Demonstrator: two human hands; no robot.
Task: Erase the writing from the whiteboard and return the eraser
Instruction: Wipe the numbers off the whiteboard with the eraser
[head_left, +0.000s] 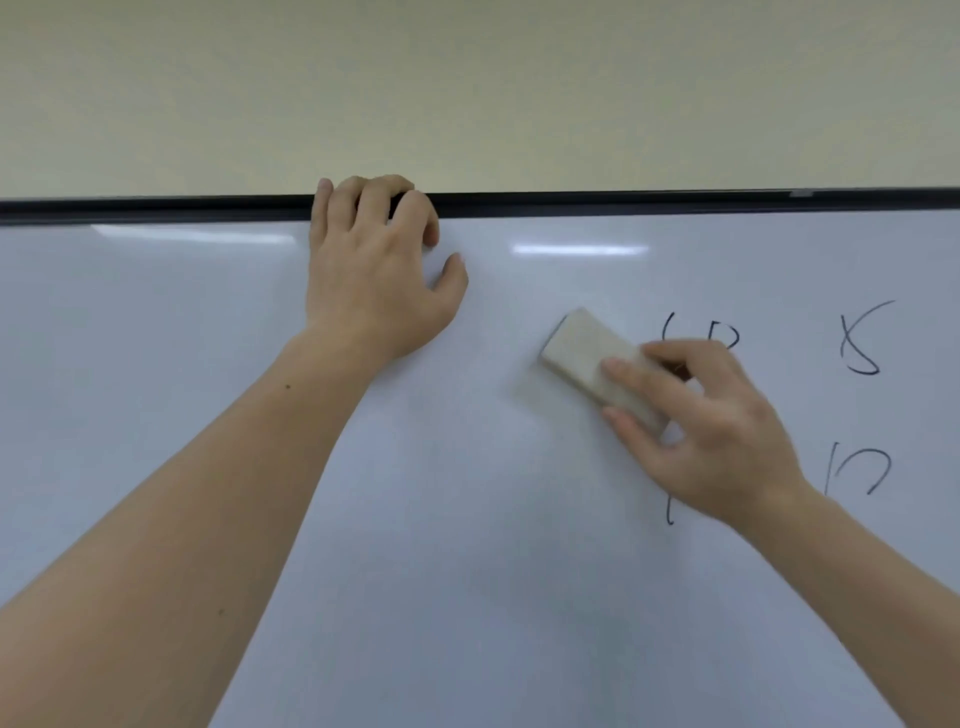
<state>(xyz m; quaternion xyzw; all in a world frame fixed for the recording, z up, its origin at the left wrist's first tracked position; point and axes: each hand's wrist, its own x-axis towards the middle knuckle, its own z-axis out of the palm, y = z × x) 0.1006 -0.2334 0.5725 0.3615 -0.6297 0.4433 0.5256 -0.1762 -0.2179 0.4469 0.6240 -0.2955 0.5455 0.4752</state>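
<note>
While my left hand (376, 270) hooks its fingers over the black top edge (623, 201) of the whiteboard (415, 519), palm flat against the white surface and holding nothing, my right hand (711, 431) is on the eraser (592, 364). It's a pale, oblong felt block, pressed to the board and tilted, its free end pointing up toward the top edge. My fingers are curled around its lower end, fingertips on its back and thumb underneath, so the grip is closed on it. Black marker strokes (862, 343) show toward the board's right edge, and more are partly hidden just behind my right hand. From the eraser across to the left edge, the board reads clean, only ceiling-light glare (579, 250) up near the top edge. Above it, a plain yellowish wall (467, 93).
</note>
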